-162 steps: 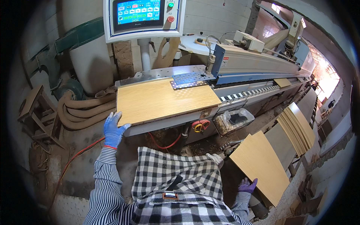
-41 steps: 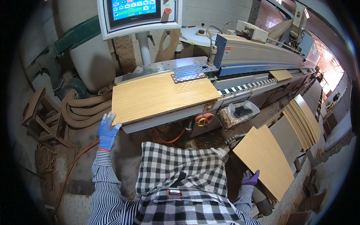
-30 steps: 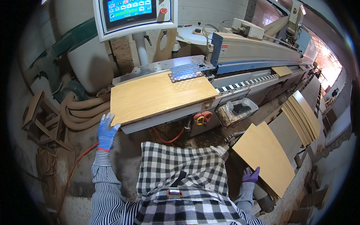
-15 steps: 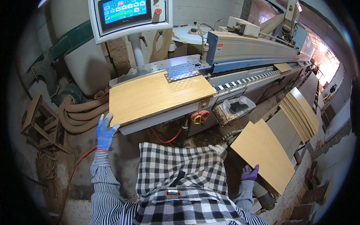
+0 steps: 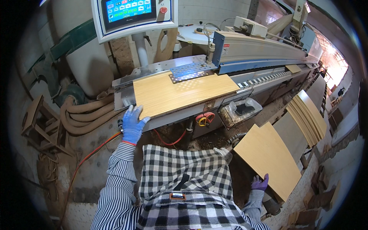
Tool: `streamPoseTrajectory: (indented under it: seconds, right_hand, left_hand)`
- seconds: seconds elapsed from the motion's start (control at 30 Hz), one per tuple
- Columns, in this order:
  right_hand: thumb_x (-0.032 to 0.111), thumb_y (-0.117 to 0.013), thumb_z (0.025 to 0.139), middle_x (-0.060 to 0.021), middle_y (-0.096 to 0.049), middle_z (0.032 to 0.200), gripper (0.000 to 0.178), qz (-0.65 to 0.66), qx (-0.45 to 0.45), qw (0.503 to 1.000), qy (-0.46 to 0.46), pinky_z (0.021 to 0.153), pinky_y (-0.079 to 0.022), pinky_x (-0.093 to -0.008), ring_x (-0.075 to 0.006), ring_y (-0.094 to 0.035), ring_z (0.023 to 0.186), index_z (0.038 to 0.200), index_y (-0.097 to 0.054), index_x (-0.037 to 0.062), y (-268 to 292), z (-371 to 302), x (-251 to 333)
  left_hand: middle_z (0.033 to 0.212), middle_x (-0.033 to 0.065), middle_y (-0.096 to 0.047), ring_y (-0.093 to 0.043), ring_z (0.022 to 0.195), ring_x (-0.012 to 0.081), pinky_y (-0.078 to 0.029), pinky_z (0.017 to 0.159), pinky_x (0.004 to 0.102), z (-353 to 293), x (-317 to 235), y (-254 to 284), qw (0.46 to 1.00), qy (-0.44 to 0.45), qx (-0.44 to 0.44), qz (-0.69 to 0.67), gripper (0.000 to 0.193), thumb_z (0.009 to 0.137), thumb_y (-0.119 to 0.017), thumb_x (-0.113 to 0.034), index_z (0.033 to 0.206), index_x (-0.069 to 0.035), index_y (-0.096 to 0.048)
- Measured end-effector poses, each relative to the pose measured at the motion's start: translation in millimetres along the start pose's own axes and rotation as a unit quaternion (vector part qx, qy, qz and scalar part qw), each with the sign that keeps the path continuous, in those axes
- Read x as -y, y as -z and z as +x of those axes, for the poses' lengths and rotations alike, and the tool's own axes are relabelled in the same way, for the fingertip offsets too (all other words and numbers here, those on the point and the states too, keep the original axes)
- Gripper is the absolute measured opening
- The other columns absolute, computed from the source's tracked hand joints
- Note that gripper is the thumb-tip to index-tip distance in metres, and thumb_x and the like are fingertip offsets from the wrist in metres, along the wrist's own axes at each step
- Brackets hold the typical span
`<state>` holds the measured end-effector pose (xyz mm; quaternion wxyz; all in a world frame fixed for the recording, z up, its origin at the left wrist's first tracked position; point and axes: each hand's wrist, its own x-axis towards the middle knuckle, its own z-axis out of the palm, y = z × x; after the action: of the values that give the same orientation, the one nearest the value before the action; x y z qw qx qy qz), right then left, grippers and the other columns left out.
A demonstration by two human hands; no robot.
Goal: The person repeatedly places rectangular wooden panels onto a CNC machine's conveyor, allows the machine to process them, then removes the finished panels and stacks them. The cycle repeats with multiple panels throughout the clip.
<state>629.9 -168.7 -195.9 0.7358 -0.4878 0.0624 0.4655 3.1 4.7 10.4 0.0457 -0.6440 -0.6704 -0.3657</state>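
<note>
In a blue glove, my left hand (image 5: 133,124) presses its spread fingers against the near left corner of a wood-grain panel (image 5: 180,94). The panel lies flat on the metal bed of a long machine and has a notch cut in its far edge. My right hand (image 5: 260,183), gloved in purple, is at the lower left edge of a second wood-grain panel (image 5: 270,161). Its thumb points up and its fingers are apart. Whether it touches that panel I cannot tell. The second panel lies slantwise on a grey support to my right.
A control panel with a lit screen (image 5: 128,10) stands at the back left. Behind the second panel leans a stack of panels (image 5: 306,117). A plastic-lined bin (image 5: 241,111) and an orange-handled tool (image 5: 205,119) are by the machine's front. Ribbed hoses (image 5: 90,120) and a wooden stool (image 5: 44,126) occupy the left.
The panel on the machine has slid right along the bed, and my left hand has followed its corner. My right hand has shifted slightly down and right.
</note>
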Motion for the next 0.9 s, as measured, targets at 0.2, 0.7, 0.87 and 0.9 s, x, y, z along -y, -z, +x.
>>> streamPoseTrajectory:
  seconds: [0.2,0.7,0.87,0.9]
  right_hand:
    - [0.059,-0.063,0.078,-0.0094,-0.062,0.105,0.061,0.028,0.059,0.995,-0.074,0.083,-0.045,-0.0381,-0.0235,-0.054,0.087,0.117,-0.055,0.0131,9.0,-50.0,25.2]
    - [0.037,-0.055,0.090,-0.0147,-0.059,0.119,0.051,0.076,0.295,0.949,0.083,0.093,-0.048,-0.0420,-0.0309,-0.057,0.107,0.126,-0.049,0.0006,44.9,-45.3,46.8]
    - [0.036,-0.050,0.095,-0.0124,-0.064,0.108,0.045,0.061,0.104,0.988,0.096,0.070,-0.052,-0.0299,-0.0187,-0.061,0.079,0.121,-0.053,0.0001,-116.3,-129.6,18.4]
    - [0.035,-0.049,0.095,-0.0110,-0.066,0.104,0.043,0.063,0.095,0.990,0.078,0.061,-0.051,-0.0251,-0.0143,-0.059,0.066,0.120,-0.054,0.0005,-143.5,-137.5,11.7]
  left_hand:
    - [0.128,0.0166,-0.055,-0.048,0.123,0.0315,-0.033,0.107,0.0427,13.0,-17.8,-19.3,0.993,-0.106,0.037,0.039,0.053,0.087,-0.061,-0.028,0.135,-0.009,-0.047]
    - [0.131,0.0155,-0.052,-0.043,0.127,0.0326,-0.028,0.111,0.0436,-9.1,-19.2,-6.1,0.989,-0.130,0.034,0.059,0.048,0.089,-0.057,-0.026,0.134,-0.009,-0.048]
    - [0.134,0.0162,-0.050,-0.041,0.129,0.0338,-0.027,0.111,0.0433,-24.3,-31.1,15.5,0.995,-0.075,0.065,0.007,0.052,0.090,-0.056,-0.033,0.135,-0.008,-0.047]
    - [0.135,0.0166,-0.049,-0.040,0.130,0.0342,-0.027,0.111,0.0434,-29.9,-36.8,23.0,0.996,-0.053,0.076,-0.021,0.054,0.091,-0.055,-0.036,0.135,-0.008,-0.046]
